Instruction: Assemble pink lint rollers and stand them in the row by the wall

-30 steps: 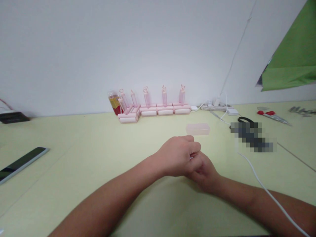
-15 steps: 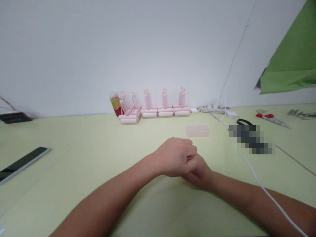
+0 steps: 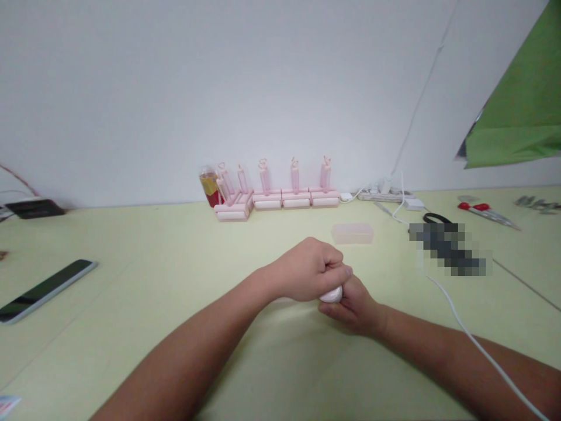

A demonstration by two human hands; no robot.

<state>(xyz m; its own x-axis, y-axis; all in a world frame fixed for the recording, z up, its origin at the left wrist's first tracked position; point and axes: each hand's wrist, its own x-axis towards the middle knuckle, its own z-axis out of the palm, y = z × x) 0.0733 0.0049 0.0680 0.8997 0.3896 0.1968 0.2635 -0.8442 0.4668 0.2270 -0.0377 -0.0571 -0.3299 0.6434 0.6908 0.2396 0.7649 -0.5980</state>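
A white rounded object [image 3: 332, 294] shows between my two hands, its larger part hidden, so its kind stays unclear. My left hand [image 3: 309, 269] lies over it from above, fingers curled and closed. Below and to the right, my right hand [image 3: 357, 307] wraps round the same object, thumb along its lower side. The hands touch each other above the table. Just beyond them lies a translucent pink rectangular block or case [image 3: 352, 234], apart from both hands.
Pink boxes with upright tubes [image 3: 296, 197] line the wall, beside a yellow-and-red container [image 3: 211, 188]. A phone [image 3: 47, 290] lies left. At right are a power strip [image 3: 381, 195], red-handled scissors [image 3: 488, 213], a blurred dark item [image 3: 447, 248] and a white cable [image 3: 464, 330].
The white rounded object now shows between my hands, where it was hidden before. My left hand has tilted and risen slightly. The whole view has shifted a little.
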